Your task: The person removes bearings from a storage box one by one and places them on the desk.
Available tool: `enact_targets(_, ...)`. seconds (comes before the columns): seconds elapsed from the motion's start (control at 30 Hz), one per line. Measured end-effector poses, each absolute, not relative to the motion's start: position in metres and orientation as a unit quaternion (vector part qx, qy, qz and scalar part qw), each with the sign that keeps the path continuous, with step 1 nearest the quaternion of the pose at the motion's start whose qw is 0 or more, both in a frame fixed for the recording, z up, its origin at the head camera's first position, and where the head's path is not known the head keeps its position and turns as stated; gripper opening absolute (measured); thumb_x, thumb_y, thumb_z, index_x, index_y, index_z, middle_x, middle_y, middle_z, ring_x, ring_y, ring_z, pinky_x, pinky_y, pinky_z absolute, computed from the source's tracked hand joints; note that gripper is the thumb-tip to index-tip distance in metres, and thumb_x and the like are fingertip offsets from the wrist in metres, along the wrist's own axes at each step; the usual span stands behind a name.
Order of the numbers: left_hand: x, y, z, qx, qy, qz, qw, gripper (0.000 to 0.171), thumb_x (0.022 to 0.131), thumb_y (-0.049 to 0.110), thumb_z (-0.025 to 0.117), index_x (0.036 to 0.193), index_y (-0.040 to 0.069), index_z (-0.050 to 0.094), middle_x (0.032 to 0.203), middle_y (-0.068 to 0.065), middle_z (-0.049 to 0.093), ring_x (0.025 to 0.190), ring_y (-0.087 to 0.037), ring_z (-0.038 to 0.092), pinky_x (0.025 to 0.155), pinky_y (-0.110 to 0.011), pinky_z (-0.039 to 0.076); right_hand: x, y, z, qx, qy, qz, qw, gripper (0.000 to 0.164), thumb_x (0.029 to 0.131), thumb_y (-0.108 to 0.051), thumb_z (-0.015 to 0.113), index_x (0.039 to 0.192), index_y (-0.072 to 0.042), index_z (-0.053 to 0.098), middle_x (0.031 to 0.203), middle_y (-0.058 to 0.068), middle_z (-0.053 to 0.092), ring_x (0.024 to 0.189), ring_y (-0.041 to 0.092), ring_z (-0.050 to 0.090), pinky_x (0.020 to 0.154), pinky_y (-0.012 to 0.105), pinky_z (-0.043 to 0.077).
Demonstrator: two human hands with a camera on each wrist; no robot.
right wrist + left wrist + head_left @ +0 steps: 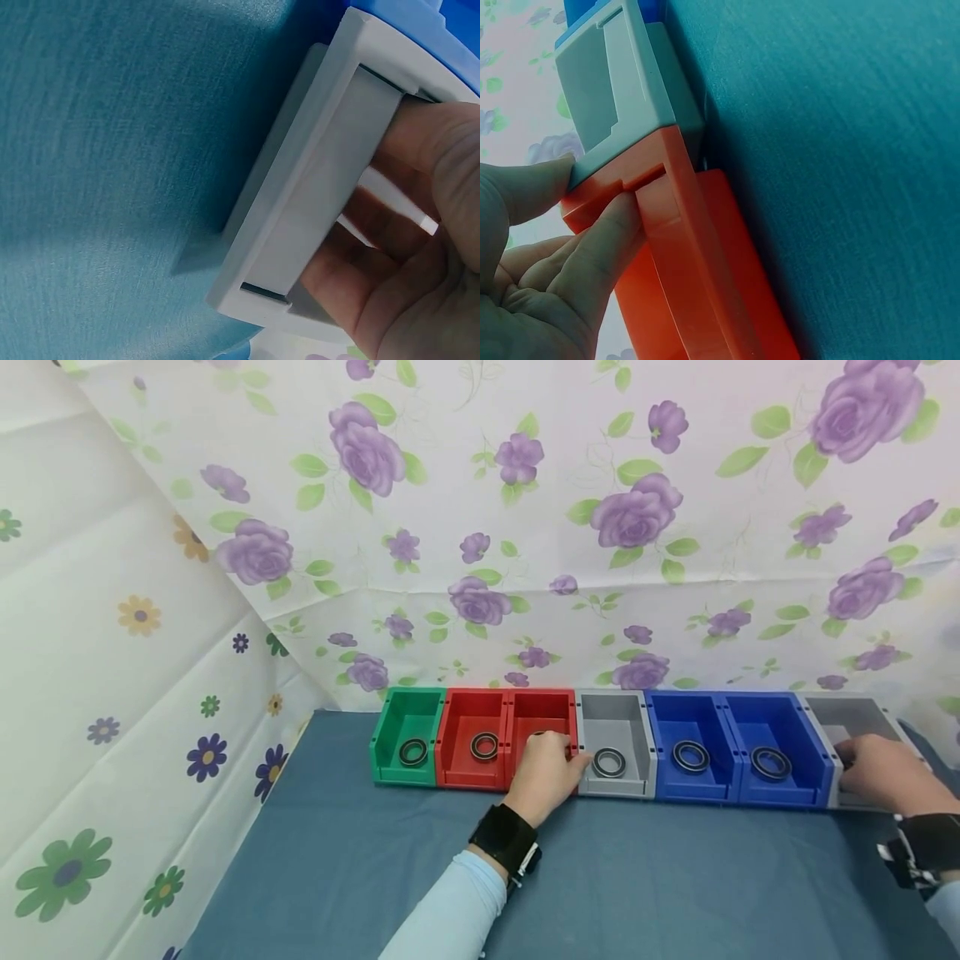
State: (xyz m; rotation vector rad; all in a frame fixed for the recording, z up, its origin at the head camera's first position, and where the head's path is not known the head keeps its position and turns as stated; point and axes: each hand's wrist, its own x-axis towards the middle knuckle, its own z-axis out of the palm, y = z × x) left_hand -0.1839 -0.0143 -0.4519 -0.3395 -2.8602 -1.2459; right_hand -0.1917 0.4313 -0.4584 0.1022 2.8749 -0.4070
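My left hand (546, 777) is at the red bin (542, 706) right of the other red one. Its thumb is at the wall shared with the grey bin (613, 714), and its fingers reach inside the red bin, so the wall is pinched between them. A dark edge of something round shows behind this hand. My right hand (896, 772) reaches into the far-right grey bin (330, 180), fingertips hidden by its front wall. I cannot tell whether it holds anything. Near the left hand, a black-and-silver ball bearing (609, 762) lies in the middle grey bin.
The bins stand side by side against a floral-patterned sheet (480, 560). Bearings also lie in the green bin (382, 752), the left red bin (468, 706) and both blue bins (684, 718). Blue cloth (637, 877) covers the table in front.
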Motion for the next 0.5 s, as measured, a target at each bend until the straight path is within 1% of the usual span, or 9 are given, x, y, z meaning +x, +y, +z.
enact_targets(0.13, -0.1836, -0.0146, -0.4516, -0.11, -0.911, -0.397, 0.005, 0.027, 0.087, 0.032, 0.066, 0.099, 0.009, 0.068, 0.058, 0.003, 0.049, 0.053, -0.009, 0.05, 0.047, -0.023, 0.04, -0.1909, 0.4313, -0.4582, 0.029, 0.984, -0.135, 0.109, 0.035, 0.064, -0.002, 0.063, 0.093, 0.015, 0.058, 0.072, 0.015, 0.058, 0.063, 0.026, 0.053, 0.059, 0.049, 0.043)
enact_targets(0.23, -0.1833, -0.0148, -0.452, -0.113, -0.911, -0.397, 0.011, 0.024, 0.087, 0.031, 0.065, 0.095, 0.009, 0.068, 0.057, 0.003, 0.048, 0.051, -0.009, 0.049, 0.046, -0.024, 0.039, -0.1903, 0.4321, -0.4588, 0.019, 0.985, -0.134, 0.103, 0.031, 0.065, -0.003, 0.063, 0.091, 0.014, 0.059, 0.07, 0.013, 0.058, 0.061, 0.025, 0.052, 0.058, 0.047, 0.044)
enact_targets(0.37, -0.1829, -0.0147, -0.4528, -0.116, -0.912, -0.394, 0.013, 0.024, 0.087, 0.031, 0.065, 0.095, 0.009, 0.068, 0.055, 0.002, 0.047, 0.049, -0.01, 0.049, 0.045, -0.024, 0.039, -0.1886, 0.4338, -0.4624, 0.001, 0.987, -0.135, 0.091, 0.024, 0.067, -0.003, 0.063, 0.087, 0.01, 0.061, 0.068, 0.007, 0.056, 0.059, 0.022, 0.049, 0.055, 0.043, 0.044)
enact_targets(0.43, -0.1828, -0.0145, -0.4532, -0.117, -0.912, -0.393, 0.013, 0.023, 0.087, 0.032, 0.065, 0.095, 0.01, 0.068, 0.055, 0.002, 0.047, 0.049, -0.01, 0.048, 0.045, -0.025, 0.039, -0.1874, 0.4338, -0.464, -0.004, 0.987, -0.137, 0.078, 0.025, 0.067, -0.003, 0.064, 0.087, 0.01, 0.061, 0.067, 0.007, 0.057, 0.059, 0.022, 0.049, 0.054, 0.043, 0.045)
enact_targets(0.5, -0.1835, -0.0144, -0.4537, -0.117, -0.913, -0.389, 0.017, 0.022, 0.087, 0.032, 0.064, 0.093, 0.011, 0.067, 0.055, 0.002, 0.047, 0.049, -0.01, 0.048, 0.044, -0.024, 0.039, -0.1865, 0.4333, -0.4651, -0.002, 0.99, -0.134, 0.052, 0.03, 0.066, -0.004, 0.065, 0.09, 0.013, 0.06, 0.068, 0.011, 0.057, 0.058, 0.022, 0.05, 0.054, 0.044, 0.045)
